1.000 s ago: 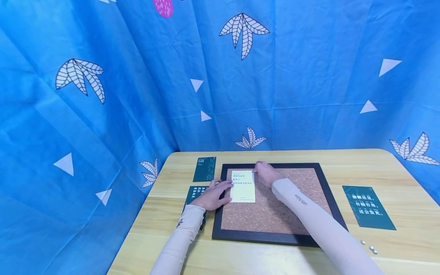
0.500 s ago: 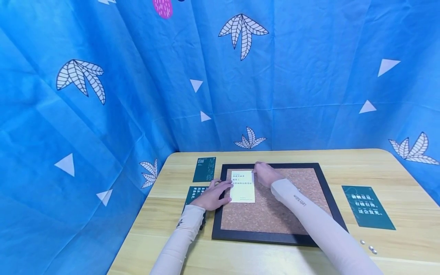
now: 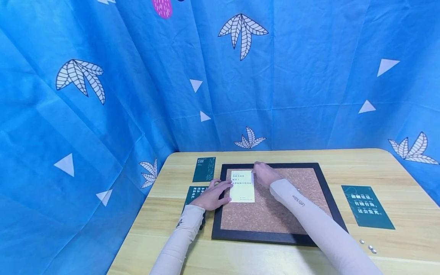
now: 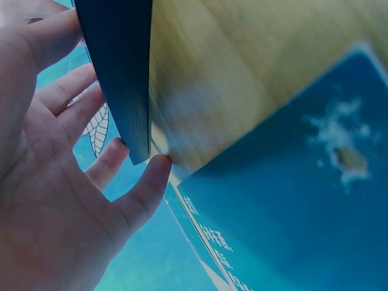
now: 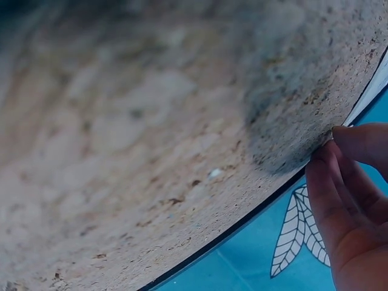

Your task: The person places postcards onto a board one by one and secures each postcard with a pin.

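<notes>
A pale yellow card with printed lines lies at the upper left of a black-framed cork board. My left hand reaches over the frame's left side, fingertips resting on the card's left edge; its fingers are spread and relaxed. In the left wrist view, that hand spans the dark frame edge. At the card's top right corner, my right hand pinches a small thing, probably a thumbtack, mostly hidden. The right wrist view shows thumb and fingers of this hand meeting close above the cork.
Green printed cards lie left of the board, one behind and another partly under my left arm. A further green card lies to the right. Small silvery thumbtacks sit near it on the wooden table. A blue curtain hangs behind.
</notes>
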`<action>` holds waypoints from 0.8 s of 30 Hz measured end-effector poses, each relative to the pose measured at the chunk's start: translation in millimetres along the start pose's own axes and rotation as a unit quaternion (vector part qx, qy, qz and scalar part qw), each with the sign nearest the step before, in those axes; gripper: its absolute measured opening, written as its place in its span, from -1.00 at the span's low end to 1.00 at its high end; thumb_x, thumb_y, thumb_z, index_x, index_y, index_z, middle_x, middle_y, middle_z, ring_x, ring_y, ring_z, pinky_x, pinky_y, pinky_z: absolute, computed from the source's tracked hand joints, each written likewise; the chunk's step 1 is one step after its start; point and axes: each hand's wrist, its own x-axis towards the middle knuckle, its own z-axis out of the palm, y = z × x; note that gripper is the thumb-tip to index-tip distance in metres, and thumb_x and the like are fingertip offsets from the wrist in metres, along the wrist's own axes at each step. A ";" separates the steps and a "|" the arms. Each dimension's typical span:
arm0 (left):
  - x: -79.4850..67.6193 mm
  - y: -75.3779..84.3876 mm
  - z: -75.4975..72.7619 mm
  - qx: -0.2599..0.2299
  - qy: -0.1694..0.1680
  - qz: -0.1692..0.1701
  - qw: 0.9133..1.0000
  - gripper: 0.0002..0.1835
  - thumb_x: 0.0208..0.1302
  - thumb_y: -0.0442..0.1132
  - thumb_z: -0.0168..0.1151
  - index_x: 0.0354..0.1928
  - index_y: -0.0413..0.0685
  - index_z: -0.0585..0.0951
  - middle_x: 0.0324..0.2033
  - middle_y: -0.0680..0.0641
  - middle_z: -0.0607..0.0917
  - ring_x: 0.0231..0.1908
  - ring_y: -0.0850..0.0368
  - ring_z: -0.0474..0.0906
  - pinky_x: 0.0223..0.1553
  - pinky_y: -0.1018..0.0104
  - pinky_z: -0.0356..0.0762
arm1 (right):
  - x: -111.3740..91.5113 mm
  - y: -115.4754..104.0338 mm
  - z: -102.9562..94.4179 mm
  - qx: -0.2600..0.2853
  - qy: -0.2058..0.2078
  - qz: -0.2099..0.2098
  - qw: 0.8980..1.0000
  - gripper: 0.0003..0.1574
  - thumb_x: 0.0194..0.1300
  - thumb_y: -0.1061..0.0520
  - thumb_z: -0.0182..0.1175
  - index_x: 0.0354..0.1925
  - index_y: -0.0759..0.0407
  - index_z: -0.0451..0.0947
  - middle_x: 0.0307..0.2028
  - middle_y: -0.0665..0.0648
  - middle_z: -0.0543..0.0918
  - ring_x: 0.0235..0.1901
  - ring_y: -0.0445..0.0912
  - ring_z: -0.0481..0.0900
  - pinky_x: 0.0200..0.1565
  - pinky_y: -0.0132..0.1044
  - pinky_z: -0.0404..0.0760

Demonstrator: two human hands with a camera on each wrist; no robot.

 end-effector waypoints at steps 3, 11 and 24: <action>1.1 -0.9 0.6 -0.002 0.001 0.002 1.000 -0.39 0.53 -0.01 0.18 0.53 0.06 0.36 0.59 0.00 0.28 0.55 -0.14 0.08 0.46 -0.10 0.35 | 0.4 -0.2 1.1 -0.008 0.003 -0.003 1.000 -0.66 0.33 0.47 0.14 -0.01 0.32 0.72 -0.08 0.23 0.71 -0.12 0.01 0.74 -0.05 -0.22 0.75; -0.1 -0.5 0.2 -0.008 0.002 0.004 1.000 -0.38 0.53 -0.01 0.18 0.53 0.04 0.36 0.59 -0.02 0.27 0.56 -0.16 0.08 0.45 -0.12 0.36 | 2.3 -0.9 4.4 -0.035 0.004 -0.003 0.999 -0.68 0.36 0.44 0.17 -0.03 0.28 0.75 -0.10 0.21 0.69 -0.16 -0.04 0.71 -0.08 -0.24 0.75; -0.5 1.0 -0.7 -0.010 0.002 -0.001 1.000 -0.39 0.53 -0.01 0.19 0.53 0.04 0.37 0.59 -0.01 0.28 0.57 -0.16 0.07 0.45 -0.14 0.36 | -1.8 -1.5 2.8 -0.058 0.014 -0.046 0.997 -0.72 0.30 0.44 0.22 -0.15 0.25 0.80 -0.13 0.23 0.67 -0.18 0.00 0.69 -0.10 -0.25 0.74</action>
